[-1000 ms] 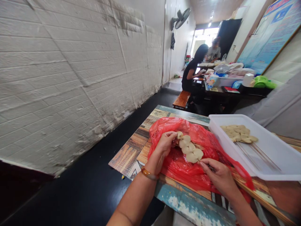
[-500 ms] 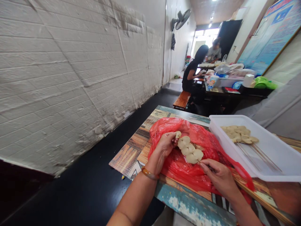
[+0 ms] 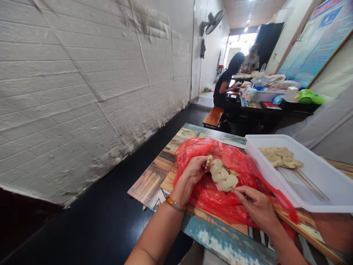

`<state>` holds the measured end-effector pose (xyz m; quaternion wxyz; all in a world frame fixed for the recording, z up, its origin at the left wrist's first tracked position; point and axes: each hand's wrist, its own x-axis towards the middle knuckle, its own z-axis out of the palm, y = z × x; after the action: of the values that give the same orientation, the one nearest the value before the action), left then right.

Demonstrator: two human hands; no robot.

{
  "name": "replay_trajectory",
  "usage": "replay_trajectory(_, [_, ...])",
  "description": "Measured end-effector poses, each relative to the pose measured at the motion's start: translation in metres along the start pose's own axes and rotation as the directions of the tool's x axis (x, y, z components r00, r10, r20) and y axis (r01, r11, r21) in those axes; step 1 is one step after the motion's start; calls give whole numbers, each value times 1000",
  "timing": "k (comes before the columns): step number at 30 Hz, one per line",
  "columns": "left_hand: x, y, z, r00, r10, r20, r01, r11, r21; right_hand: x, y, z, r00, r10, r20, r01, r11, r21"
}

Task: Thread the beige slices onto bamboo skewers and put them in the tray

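Just right of the middle of the frame, we see the left hand (image 3: 194, 170) with its fingers closed in a pinch on the topmost of the pale round slices (image 3: 216, 165). These are threaded on a skewer (image 3: 226, 181) that slants down toward the lower right. A brown bracelet (image 3: 174, 204) sits on that wrist.

The right hand (image 3: 257, 208), lower and further right, has its fingers curled tight around the bare lower end of the skewer. Its palm faces down.

Both hands work above a crumpled red plastic bag (image 3: 217, 204). The bag lies on a painted wooden table (image 3: 150, 180) in the lower middle of the frame.

Just right of the bag stands a white tray (image 3: 325, 200) holding finished skewers (image 3: 280, 157) at its far end.

We see a white brick wall (image 3: 82, 92) filling the left half of the frame and a wall fan (image 3: 212, 21) at the top. In the upper right two people (image 3: 228, 82) sit at a cluttered table, well apart from the hands.
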<state>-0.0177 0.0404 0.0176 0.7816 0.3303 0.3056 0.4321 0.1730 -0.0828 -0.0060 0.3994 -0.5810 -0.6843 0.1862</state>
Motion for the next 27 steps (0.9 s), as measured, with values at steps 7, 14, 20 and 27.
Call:
replay_trajectory(7, [1, -6, -3, 976, 203, -82, -189, 969, 157, 1, -5, 0, 999, 48, -1, -48, 999, 14])
replay_trajectory(14, [0, -5, -4, 974, 221, -60, -203, 955, 214, 0, -8, -1, 995, 104, 0, -104, 994, 31])
replay_trajectory(20, [0, -6, -4, 968, 245, -52, -222, 936, 274, -2, -6, 3, 994, 111, 3, -111, 994, 21])
replay_trajectory(27, [-3, -4, -2, 963, 264, -56, -234, 919, 317, -3, -3, 8, 994, 111, 16, -111, 994, 14])
